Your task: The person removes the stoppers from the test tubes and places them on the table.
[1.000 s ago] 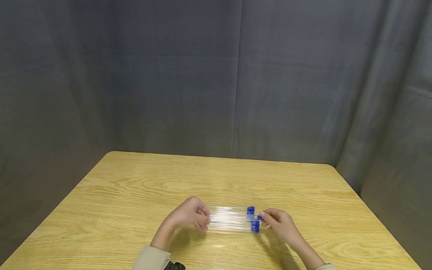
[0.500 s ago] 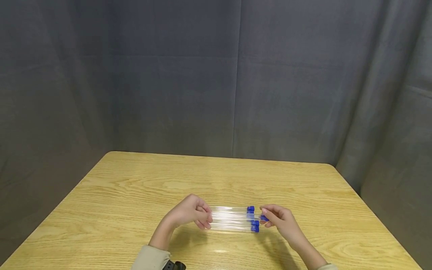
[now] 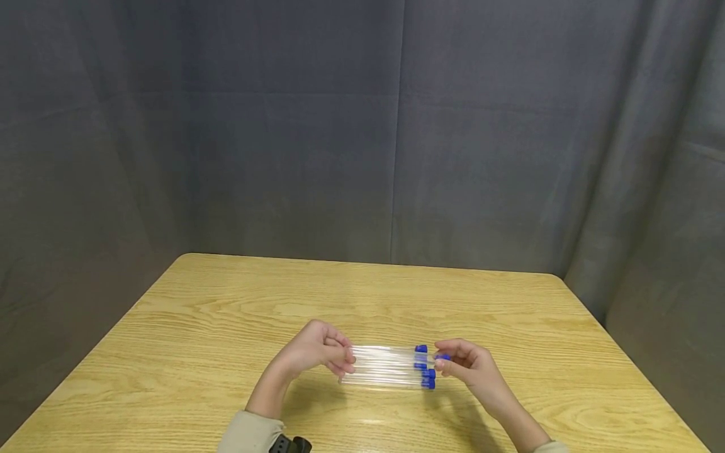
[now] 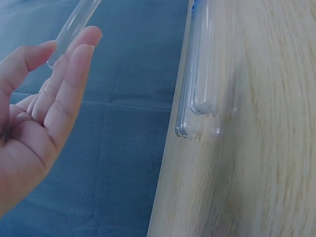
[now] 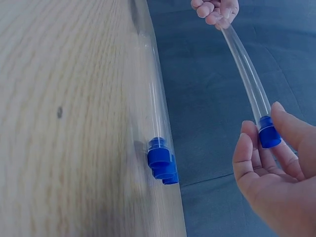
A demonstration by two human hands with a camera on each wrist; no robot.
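A clear test tube (image 5: 245,74) is held lengthwise between both hands, raised off the table. My left hand (image 3: 318,350) pinches its rounded end between thumb and fingers, as the left wrist view shows. At the other end, my right hand (image 3: 469,366) has thumb and fingers around the blue cap (image 5: 269,135). Several more capped test tubes (image 3: 385,380) lie side by side on the table below, their blue caps (image 3: 428,379) pointing right. In the left wrist view the rounded ends of these lying tubes (image 4: 202,105) are apart from the hand.
The wood-grain table (image 3: 226,302) extends to both sides and behind the tubes. A dark grey curtain (image 3: 294,157) hangs around its back and sides. A black watch (image 3: 290,444) is on the left wrist.
Both hands have shifted slightly upward in the head view, with the tube between them. The right fingers have changed position at the blue cap. The tubes on the table stay where they were.
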